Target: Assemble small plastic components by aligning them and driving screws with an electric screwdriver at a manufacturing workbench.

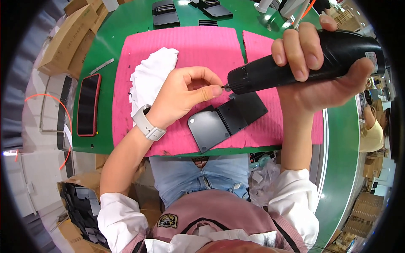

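Note:
A black electric screwdriver [274,69] lies across my right hand [312,63], whose fingers wrap its thick body, its tip pointing left. My left hand [190,86] pinches thumb and forefinger together right at that tip; whatever small part sits between them is too small to make out. Just below the tip, a black hinged plate part [228,120] rests on the pink corrugated mat [202,50]. Partly behind my left hand and wrist, a crumpled white cloth [154,69] lies on the mat.
A phone in a red case [88,105] lies left of the mat on the green table [101,50], near a thin metal strip [102,66]. More black parts [165,13] stand at the far edge. Cardboard boxes [67,38] are at left; a carton of dark pieces [82,206] sits lower left.

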Demonstrator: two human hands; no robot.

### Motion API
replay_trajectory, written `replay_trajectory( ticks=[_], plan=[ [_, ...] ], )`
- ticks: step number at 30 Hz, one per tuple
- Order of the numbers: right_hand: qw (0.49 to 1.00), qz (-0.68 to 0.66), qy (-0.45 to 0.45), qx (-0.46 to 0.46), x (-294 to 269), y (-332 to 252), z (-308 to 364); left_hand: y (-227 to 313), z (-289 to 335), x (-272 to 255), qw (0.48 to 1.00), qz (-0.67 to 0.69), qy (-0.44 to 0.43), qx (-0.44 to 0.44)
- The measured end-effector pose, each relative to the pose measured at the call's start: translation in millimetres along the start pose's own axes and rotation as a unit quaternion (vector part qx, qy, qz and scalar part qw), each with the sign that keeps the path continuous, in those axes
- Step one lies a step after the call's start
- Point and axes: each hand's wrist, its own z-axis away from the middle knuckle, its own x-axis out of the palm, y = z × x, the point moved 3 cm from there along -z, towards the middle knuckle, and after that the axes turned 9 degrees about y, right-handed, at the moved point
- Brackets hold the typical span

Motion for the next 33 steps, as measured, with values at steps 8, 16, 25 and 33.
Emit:
replay_trajectory(
  ticks=[8,16,25,33],
  plan=[
    [0.998,-0.020,-0.031,0.047,-1,-2,4,4,3,7,0.999,0.000,-0.033,0.043],
    [0.989,0.066,-0.098,0.085,9,12,11,-6,5,10,0.930,-0.359,-0.048,0.067],
    [0.975,0.149,-0.005,0.162,31,20,9,-26,3,12,0.973,-0.221,-0.014,0.061],
    [0.972,0.174,-0.002,0.156,33,28,11,-30,2,12,0.966,-0.240,0.003,0.092]
  ],
)
